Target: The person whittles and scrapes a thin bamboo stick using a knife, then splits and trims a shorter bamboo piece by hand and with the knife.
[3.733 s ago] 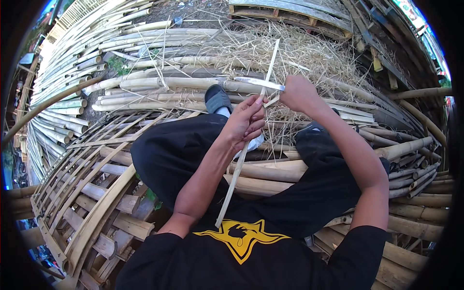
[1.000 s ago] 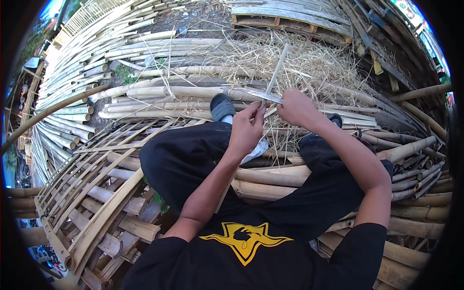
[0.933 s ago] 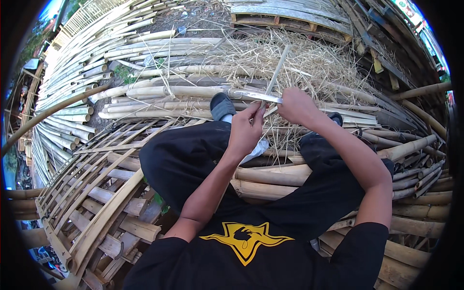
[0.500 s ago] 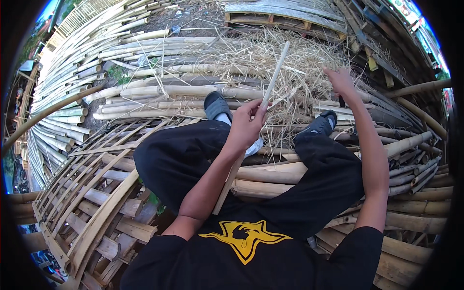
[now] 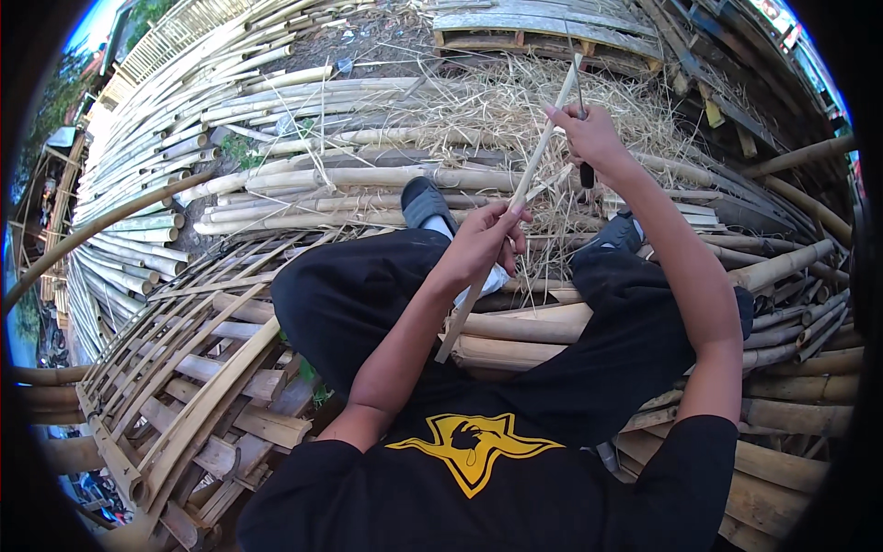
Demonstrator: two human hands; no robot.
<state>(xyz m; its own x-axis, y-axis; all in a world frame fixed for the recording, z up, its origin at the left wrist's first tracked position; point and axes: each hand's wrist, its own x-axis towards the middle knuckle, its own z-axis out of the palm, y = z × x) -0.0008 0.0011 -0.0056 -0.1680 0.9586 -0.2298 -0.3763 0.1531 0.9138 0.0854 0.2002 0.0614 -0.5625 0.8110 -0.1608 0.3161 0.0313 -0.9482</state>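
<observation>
My left hand (image 5: pixel 482 243) is closed round a long, pale bamboo strip (image 5: pixel 543 152), gripping it below its middle. The strip slants up and away to the right, and its lower end hangs over my lap. In my right hand (image 5: pixel 598 143) is a knife (image 5: pixel 587 175) with a dark handle, its thin blade pointing away beside the strip's far end. My right fingertips are at the strip's upper part. Whether the blade's edge touches the strip I cannot tell.
Under the strip lies a heap of shavings (image 5: pixel 515 101). Bamboo poles (image 5: pixel 368 177) are stacked ahead and to the left. A slatted bamboo frame (image 5: pixel 184 368) stands at my left, a wooden pallet (image 5: pixel 543 23) at the far side. My sandalled feet (image 5: pixel 425 202) rest among the poles.
My right hand has moved left with the knife, from over the shavings to the upper part of the strip. My left hand has shifted slightly right with the strip.
</observation>
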